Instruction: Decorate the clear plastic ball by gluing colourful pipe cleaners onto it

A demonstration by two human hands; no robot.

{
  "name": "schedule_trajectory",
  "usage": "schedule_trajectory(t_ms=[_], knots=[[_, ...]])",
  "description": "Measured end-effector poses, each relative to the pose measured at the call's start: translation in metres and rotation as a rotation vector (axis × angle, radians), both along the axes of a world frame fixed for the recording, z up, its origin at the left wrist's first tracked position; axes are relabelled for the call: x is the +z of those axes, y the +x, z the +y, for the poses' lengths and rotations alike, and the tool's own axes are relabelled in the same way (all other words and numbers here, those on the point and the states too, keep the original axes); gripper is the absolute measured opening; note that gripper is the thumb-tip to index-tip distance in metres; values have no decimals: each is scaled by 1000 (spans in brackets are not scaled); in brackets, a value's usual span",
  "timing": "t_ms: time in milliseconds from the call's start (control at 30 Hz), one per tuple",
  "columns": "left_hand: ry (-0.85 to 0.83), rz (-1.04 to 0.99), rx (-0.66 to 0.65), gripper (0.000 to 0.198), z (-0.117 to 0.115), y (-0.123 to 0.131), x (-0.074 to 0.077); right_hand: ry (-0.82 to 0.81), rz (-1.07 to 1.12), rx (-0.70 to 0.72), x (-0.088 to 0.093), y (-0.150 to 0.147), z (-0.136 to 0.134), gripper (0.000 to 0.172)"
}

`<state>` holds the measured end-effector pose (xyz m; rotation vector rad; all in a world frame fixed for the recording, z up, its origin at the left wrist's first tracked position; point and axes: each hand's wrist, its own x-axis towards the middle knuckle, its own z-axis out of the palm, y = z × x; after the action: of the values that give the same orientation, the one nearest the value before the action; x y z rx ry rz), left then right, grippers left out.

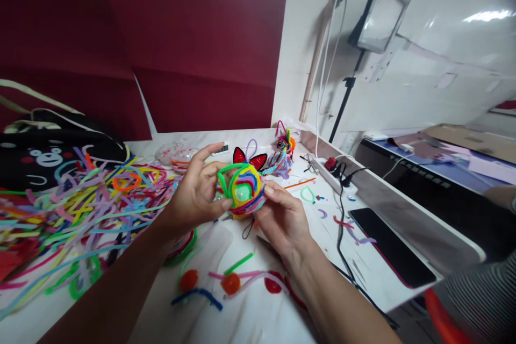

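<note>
Our left forearm point(113, 290) and right forearm point(346, 306) fill the lower edge, meeting over the white table point(258, 322). Between the hands, held up off the table, we have a ball point(245, 193) wound from coloured fuzzy wires. Our left hand point(197, 193) cups its left side, thumb pressed on the front and forefinger lifted above it. Our right hand point(284, 220) pinches its right and lower side with the fingertips.

We judge the winding well along: bands of yellow, red, blue and pink cover most of the ball. A pale green core still shows through a gap in front, and a green loop point(224, 176) stands free at the upper left, not yet laid flat, so some wrapping looks left.

Being round, the ball has no clear long axis. Its bare patch faces us, and the loop stands roughly upright on our left hand's side.

Left of our left hand sprawls a pile of loose wires point(80, 199), with a black bag point(48, 158) beyond it. Below the hands lie two orange coils point(188, 279) and short wire scraps. Beyond the hands sit red ears point(250, 158) and a small wire figure point(284, 150). Right of our right hand lie a power strip point(334, 177) and a phone point(387, 247). Well apart at the far right shows another person's striped sleeve point(484, 295).
</note>
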<state>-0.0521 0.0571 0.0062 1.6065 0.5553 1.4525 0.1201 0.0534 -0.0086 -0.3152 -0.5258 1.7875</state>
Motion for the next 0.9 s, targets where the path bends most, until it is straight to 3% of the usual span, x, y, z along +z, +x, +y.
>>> schedule_trajectory(t_ms=[500, 700, 900], knots=[[-116, -11, 38, 90, 5, 3, -11, 19, 0, -11, -2, 1, 4, 14], [-198, 15, 96, 82, -1, 15, -9, 44, 44, -24, -1, 2, 4, 9], [-245, -31, 82, 67, -2, 23, -16, 37, 63, -50, -2, 1, 6, 8]])
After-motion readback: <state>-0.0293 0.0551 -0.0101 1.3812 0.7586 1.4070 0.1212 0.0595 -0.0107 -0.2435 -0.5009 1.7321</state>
